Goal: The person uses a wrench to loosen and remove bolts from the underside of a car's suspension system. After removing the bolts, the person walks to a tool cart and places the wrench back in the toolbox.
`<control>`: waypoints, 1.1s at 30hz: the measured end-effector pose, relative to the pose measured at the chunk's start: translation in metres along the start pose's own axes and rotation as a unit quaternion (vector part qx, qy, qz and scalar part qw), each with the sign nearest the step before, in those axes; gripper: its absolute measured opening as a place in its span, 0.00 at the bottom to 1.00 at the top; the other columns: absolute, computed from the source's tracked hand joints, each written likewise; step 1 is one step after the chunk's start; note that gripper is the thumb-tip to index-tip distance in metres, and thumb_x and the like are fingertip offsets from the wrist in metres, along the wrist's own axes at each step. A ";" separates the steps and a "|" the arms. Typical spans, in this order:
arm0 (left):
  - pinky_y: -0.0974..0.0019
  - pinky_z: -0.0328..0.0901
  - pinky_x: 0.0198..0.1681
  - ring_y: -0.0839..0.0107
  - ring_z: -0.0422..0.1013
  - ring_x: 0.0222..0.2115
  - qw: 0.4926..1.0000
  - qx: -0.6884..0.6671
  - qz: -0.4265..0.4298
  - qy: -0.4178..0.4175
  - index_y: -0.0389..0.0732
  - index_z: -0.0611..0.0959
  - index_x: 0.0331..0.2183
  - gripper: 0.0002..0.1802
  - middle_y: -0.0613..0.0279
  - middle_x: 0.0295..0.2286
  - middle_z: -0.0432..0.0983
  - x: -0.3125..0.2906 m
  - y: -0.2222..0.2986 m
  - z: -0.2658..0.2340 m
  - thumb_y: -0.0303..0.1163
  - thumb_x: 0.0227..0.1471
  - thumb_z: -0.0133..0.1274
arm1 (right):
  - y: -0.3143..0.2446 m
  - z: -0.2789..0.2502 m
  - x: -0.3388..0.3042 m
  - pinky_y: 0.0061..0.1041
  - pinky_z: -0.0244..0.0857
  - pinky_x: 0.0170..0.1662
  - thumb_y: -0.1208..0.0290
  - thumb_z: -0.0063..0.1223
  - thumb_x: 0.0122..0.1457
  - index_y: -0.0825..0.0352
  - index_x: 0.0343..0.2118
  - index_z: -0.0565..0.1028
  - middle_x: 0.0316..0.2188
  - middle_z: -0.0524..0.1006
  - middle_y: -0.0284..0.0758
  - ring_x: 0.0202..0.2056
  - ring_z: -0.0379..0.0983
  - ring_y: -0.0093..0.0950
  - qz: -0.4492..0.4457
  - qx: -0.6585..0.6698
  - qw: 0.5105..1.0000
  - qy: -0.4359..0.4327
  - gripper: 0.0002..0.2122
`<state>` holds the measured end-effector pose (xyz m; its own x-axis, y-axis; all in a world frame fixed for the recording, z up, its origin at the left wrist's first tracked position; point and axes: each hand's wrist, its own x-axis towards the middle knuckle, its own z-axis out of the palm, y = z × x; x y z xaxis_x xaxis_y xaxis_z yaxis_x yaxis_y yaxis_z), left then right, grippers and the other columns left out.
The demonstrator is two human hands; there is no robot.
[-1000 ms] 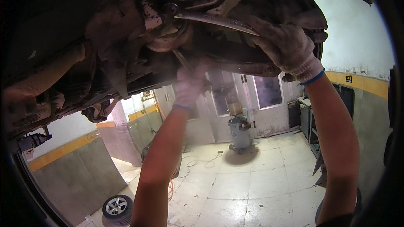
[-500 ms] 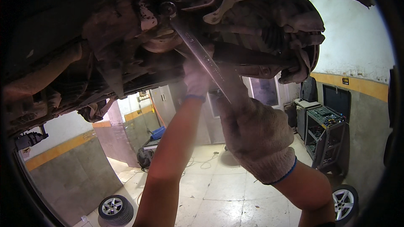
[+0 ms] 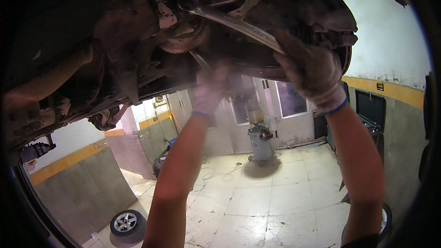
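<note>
At the far left, the first of two loose wheels [image 3: 126, 222] lies on the floor below the crowded vehicle underside [image 3: 115, 32], and then the left hand [image 3: 211, 89], gloved and blurred, is closed around a metal bar [image 3: 200, 60]. Next, one long wrench [image 3: 243, 26] slants from its ring end among the undercarriage parts to the gloved right hand [image 3: 317, 73] clasping it, above one grey wheeled tank [image 3: 262, 144]. Farther right, the right forearm [image 3: 356, 160] partly covers one tool cart [image 3: 373, 126] and the second wheel [image 3: 386, 220].

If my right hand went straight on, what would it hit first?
Beyond the wrench it holds, your right hand would probably meet the car's dark underside; depth is unclear.
</note>
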<state>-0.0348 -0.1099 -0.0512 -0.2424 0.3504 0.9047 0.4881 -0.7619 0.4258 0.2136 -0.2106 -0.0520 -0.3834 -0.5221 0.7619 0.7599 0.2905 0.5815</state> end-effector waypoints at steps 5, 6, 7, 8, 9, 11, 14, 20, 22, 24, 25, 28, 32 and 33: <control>0.62 0.71 0.39 0.63 0.78 0.31 0.991 -0.090 0.077 -0.062 0.34 0.76 0.47 0.42 0.54 0.33 0.79 0.009 -0.020 0.013 0.68 0.54 0.54 | -0.053 -0.016 -0.027 0.31 0.76 0.29 0.68 0.57 0.64 0.70 0.56 0.74 0.41 0.82 0.45 0.27 0.82 0.40 0.092 -0.014 0.992 -0.086 0.19; 0.63 0.71 0.38 0.63 0.77 0.30 0.981 -0.133 0.127 -0.065 0.35 0.75 0.49 0.40 0.55 0.34 0.79 0.010 -0.027 0.016 0.65 0.56 0.54 | -0.066 -0.017 -0.037 0.30 0.75 0.28 0.69 0.57 0.64 0.70 0.56 0.74 0.43 0.82 0.46 0.26 0.81 0.40 0.128 0.004 0.985 -0.116 0.19; 0.63 0.72 0.39 0.64 0.77 0.32 0.972 -0.177 0.136 -0.077 0.37 0.73 0.51 0.37 0.56 0.36 0.78 0.012 -0.033 0.019 0.61 0.59 0.53 | -0.076 -0.016 -0.047 0.30 0.75 0.28 0.69 0.57 0.64 0.70 0.56 0.74 0.42 0.82 0.46 0.27 0.82 0.38 0.165 0.012 0.972 -0.165 0.19; 0.63 0.73 0.40 0.65 0.76 0.34 0.975 -0.188 0.101 -0.060 0.38 0.70 0.54 0.34 0.57 0.38 0.78 0.013 -0.039 0.022 0.57 0.61 0.53 | -0.086 -0.013 -0.058 0.30 0.76 0.28 0.69 0.57 0.64 0.70 0.56 0.74 0.39 0.83 0.46 0.27 0.82 0.36 0.169 0.039 0.973 -0.151 0.19; 0.64 0.73 0.41 0.66 0.76 0.36 0.971 -0.215 0.088 -0.056 0.40 0.68 0.56 0.31 0.58 0.40 0.77 0.015 -0.044 0.025 0.53 0.63 0.52 | -0.095 -0.009 -0.068 0.38 0.73 0.29 0.65 0.54 0.65 0.64 0.55 0.73 0.37 0.82 0.44 0.27 0.80 0.41 0.251 0.101 0.949 -0.159 0.17; 0.63 0.74 0.44 0.64 0.75 0.42 0.969 -0.169 0.177 -0.027 0.40 0.67 0.58 0.32 0.55 0.43 0.76 0.015 -0.051 0.027 0.51 0.63 0.53 | -0.107 -0.001 -0.083 0.47 0.70 0.30 0.60 0.49 0.66 0.56 0.57 0.70 0.27 0.80 0.46 0.27 0.78 0.49 0.410 0.187 0.869 -0.206 0.18; 0.64 0.75 0.48 0.61 0.74 0.46 0.937 -0.082 0.339 0.010 0.41 0.67 0.59 0.32 0.53 0.44 0.75 0.012 -0.051 0.024 0.48 0.61 0.55 | -0.114 0.014 -0.090 0.46 0.68 0.29 0.61 0.48 0.67 0.58 0.60 0.68 0.33 0.81 0.45 0.28 0.78 0.48 0.390 0.210 0.863 -0.244 0.20; 0.63 0.73 0.35 0.68 0.76 0.33 0.900 -0.404 0.073 -0.148 0.41 0.76 0.46 0.18 0.60 0.32 0.77 0.007 -0.053 0.029 0.38 0.57 0.59 | -0.112 0.025 -0.081 0.38 0.75 0.30 0.56 0.48 0.69 0.58 0.62 0.67 0.27 0.82 0.40 0.25 0.80 0.41 0.254 0.049 0.905 -0.339 0.22; 0.64 0.72 0.32 0.67 0.76 0.32 0.877 -0.453 0.068 -0.148 0.41 0.78 0.42 0.13 0.60 0.32 0.77 0.019 -0.067 0.042 0.35 0.57 0.59 | -0.108 0.025 -0.072 0.38 0.75 0.37 0.59 0.53 0.66 0.61 0.59 0.70 0.36 0.81 0.42 0.34 0.80 0.42 0.204 0.034 0.931 -0.302 0.21; 0.63 0.70 0.33 0.65 0.75 0.32 0.837 -0.522 0.064 -0.153 0.41 0.79 0.43 0.13 0.58 0.35 0.79 0.034 -0.086 0.059 0.32 0.56 0.59 | -0.098 0.023 -0.050 0.43 0.71 0.41 0.56 0.52 0.66 0.60 0.57 0.72 0.43 0.77 0.45 0.39 0.76 0.43 0.201 -0.009 0.925 -0.322 0.21; 0.63 0.70 0.34 0.65 0.75 0.32 0.811 -0.556 0.049 -0.176 0.40 0.79 0.43 0.13 0.57 0.36 0.79 0.042 -0.096 0.065 0.31 0.56 0.58 | -0.099 0.020 -0.037 0.42 0.70 0.40 0.56 0.52 0.65 0.62 0.57 0.73 0.40 0.77 0.44 0.41 0.75 0.44 0.208 -0.027 0.952 -0.223 0.21; 0.61 0.70 0.32 0.64 0.73 0.31 0.849 -0.484 0.071 -0.202 0.39 0.79 0.41 0.10 0.59 0.34 0.79 0.056 -0.115 0.079 0.31 0.58 0.56 | -0.092 -0.005 0.031 0.37 0.73 0.39 0.62 0.55 0.63 0.61 0.53 0.75 0.40 0.79 0.42 0.39 0.78 0.41 0.139 -0.057 0.986 -0.069 0.17; 0.60 0.71 0.31 0.67 0.72 0.31 0.901 -0.356 0.175 -0.174 0.40 0.79 0.35 0.05 0.66 0.29 0.75 0.052 -0.103 0.081 0.30 0.58 0.56 | -0.091 -0.027 0.113 0.31 0.77 0.38 0.69 0.60 0.60 0.60 0.48 0.79 0.40 0.82 0.39 0.36 0.81 0.37 0.009 -0.163 0.982 -0.097 0.13; 0.63 0.70 0.31 0.70 0.71 0.30 0.846 -0.485 0.138 -0.171 0.41 0.78 0.34 0.03 0.68 0.28 0.74 0.047 -0.094 0.082 0.28 0.57 0.56 | -0.093 -0.027 0.125 0.32 0.77 0.38 0.68 0.59 0.60 0.61 0.49 0.79 0.39 0.82 0.41 0.36 0.81 0.38 0.003 -0.171 0.980 -0.100 0.14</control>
<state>-0.0239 0.0228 -0.0481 0.1064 0.0977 0.9895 -0.4718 -0.8710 0.1367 0.1094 -0.3248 -0.0190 -0.4476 -0.3443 0.8253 0.8807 -0.0099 0.4735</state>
